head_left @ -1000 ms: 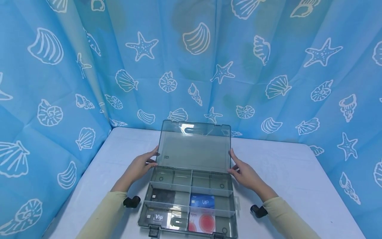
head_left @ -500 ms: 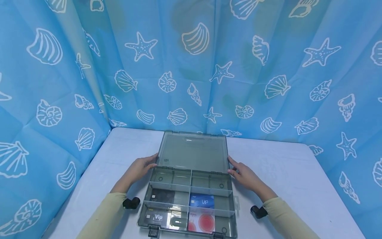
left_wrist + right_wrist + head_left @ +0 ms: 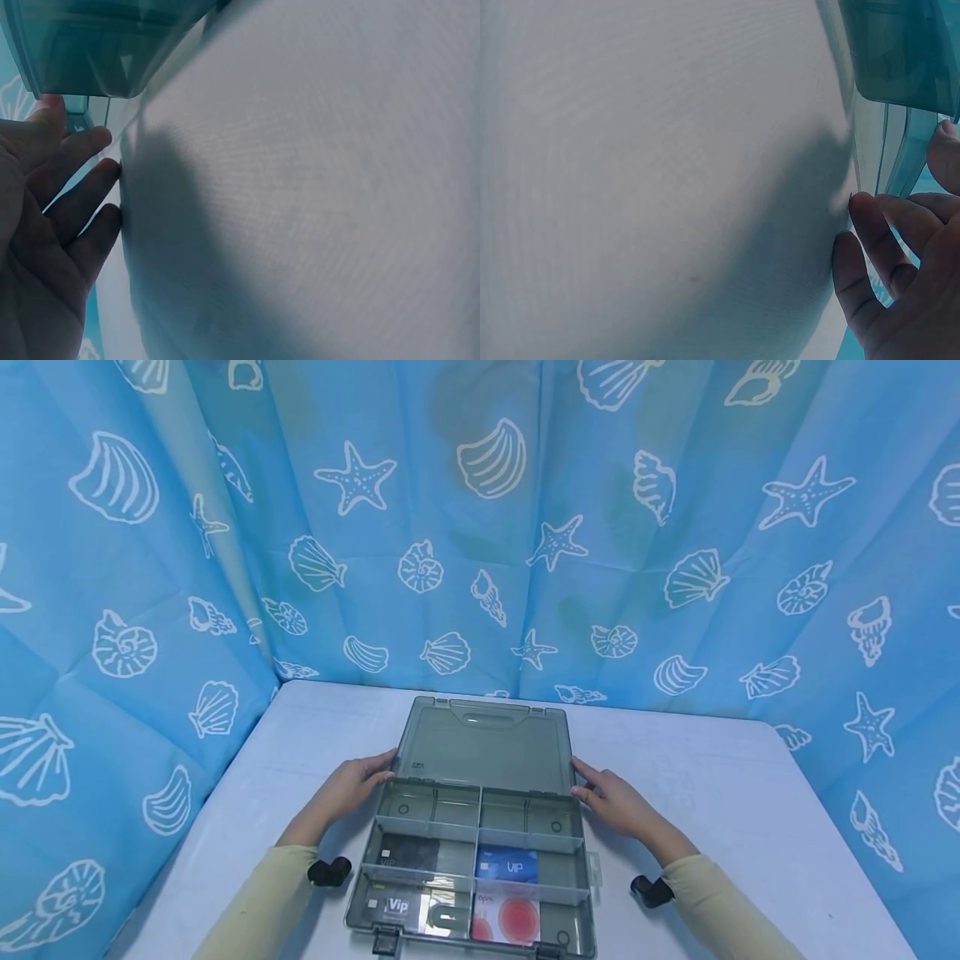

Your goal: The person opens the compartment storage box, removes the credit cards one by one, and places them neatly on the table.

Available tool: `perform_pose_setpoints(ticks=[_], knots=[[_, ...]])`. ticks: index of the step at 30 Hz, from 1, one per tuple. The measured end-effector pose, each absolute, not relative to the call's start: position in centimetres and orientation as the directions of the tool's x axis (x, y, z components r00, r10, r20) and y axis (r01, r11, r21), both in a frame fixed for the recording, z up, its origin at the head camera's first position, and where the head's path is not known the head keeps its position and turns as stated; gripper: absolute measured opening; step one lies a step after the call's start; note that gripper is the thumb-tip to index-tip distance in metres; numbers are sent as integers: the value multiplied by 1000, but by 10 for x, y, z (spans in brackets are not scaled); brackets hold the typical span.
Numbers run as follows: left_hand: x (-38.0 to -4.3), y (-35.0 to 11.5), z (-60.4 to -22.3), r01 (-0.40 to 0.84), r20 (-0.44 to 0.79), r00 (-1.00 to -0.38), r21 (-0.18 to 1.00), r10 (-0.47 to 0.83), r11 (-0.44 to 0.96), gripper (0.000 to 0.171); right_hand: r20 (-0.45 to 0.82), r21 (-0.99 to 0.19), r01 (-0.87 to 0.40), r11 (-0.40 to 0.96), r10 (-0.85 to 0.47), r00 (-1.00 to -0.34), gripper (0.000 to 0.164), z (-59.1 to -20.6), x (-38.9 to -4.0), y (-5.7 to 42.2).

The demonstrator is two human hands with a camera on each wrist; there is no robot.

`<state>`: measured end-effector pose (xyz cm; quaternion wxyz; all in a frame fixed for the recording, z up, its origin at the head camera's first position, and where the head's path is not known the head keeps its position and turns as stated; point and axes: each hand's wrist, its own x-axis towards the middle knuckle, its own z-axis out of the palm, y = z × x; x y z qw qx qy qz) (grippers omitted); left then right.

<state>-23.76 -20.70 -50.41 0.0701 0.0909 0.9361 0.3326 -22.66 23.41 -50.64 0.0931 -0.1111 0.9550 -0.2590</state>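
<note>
A grey see-through plastic compartment box (image 3: 459,827) stands on the table in the head view, its hinged lid (image 3: 487,745) swung back flat behind it. My left hand (image 3: 347,789) is at the lid's left edge, thumb by the hinge corner; the left wrist view shows its fingers (image 3: 86,191) loosely extended. On the opposite edge, my right hand (image 3: 618,797) touches the lid with its fingertips. Inside the compartments lie a black VIP card (image 3: 408,853), a grey Vip card (image 3: 393,906), a blue VIP card (image 3: 510,864) and a white card with red circles (image 3: 513,920).
A white cloth covers the table (image 3: 720,810). Behind it hangs a blue curtain (image 3: 480,527) with white shells and starfish. Two latches (image 3: 386,941) jut from the box's front edge, and a clear tab (image 3: 596,869) sticks out on its right side.
The lid has gone from tilted up to lying back on the table behind the box. Both hands have sunk slightly with its edges.
</note>
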Motion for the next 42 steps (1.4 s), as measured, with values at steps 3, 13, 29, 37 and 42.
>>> perform_pose_setpoints(ticks=[3,13,29,37,42], knots=[[-237,-208,-506,132,-61,-973,641,221,757,52,-124,-525,-148,838,-248,-961,64,-508,-226,235],[-234,-210,-510,145,-21,-976,680,217,719,51,-67,-566,-170,807,-250,-966,62,-509,-221,237],[-212,-217,-507,156,19,-979,709,203,688,38,-8,-615,-207,761,-268,-963,45,-499,-203,244],[-198,-219,-506,212,82,-972,711,220,670,36,-2,-657,-194,728,-259,-966,36,-491,-189,246],[-190,-218,-503,248,119,-964,713,236,656,40,-28,-695,-156,702,-243,-970,33,-485,-181,245]])
